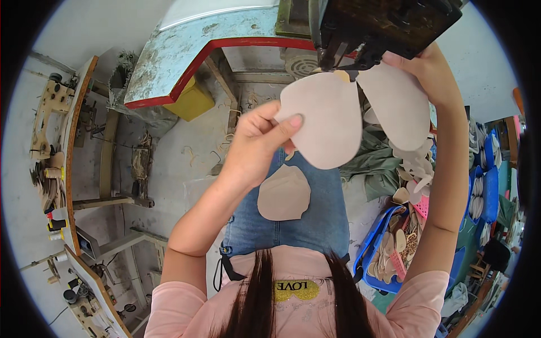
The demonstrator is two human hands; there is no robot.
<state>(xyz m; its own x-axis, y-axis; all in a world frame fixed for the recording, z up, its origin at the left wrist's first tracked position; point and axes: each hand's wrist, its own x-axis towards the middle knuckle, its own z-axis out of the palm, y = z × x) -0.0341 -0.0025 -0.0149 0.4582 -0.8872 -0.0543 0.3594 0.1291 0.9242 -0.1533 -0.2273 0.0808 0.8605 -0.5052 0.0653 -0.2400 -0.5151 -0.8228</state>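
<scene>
A worn, pale blue metal machine table with a red edge [186, 62] is seen across the upper middle of the frame, above a grey concrete floor [180, 163] strewn with scraps. A dark, boxy machine head [389, 25] is mounted at the top centre. A yellow bin [194, 101] is tucked under the table. Wooden workbenches crowded with tools [62, 158] are ranged along the left edge, and a blue plastic crate filled with beige shoe parts [389, 248] is set at the lower right.

At the centre, the left hand [256, 143] is closed on the left edge of a pale beige, rounded leather-like piece [324, 121], the thumb laid flat across its face and the fingers folded behind it. In the upper right, the right hand [425, 67] is raised beside the machine head; a second beige rounded piece [397, 104] is held at its upper edge, though the exact grip is partly hidden. The two pieces are joined under the machine head. A third beige oval piece [283, 194] is left lying on the blue denim lap [293, 219] below.
</scene>
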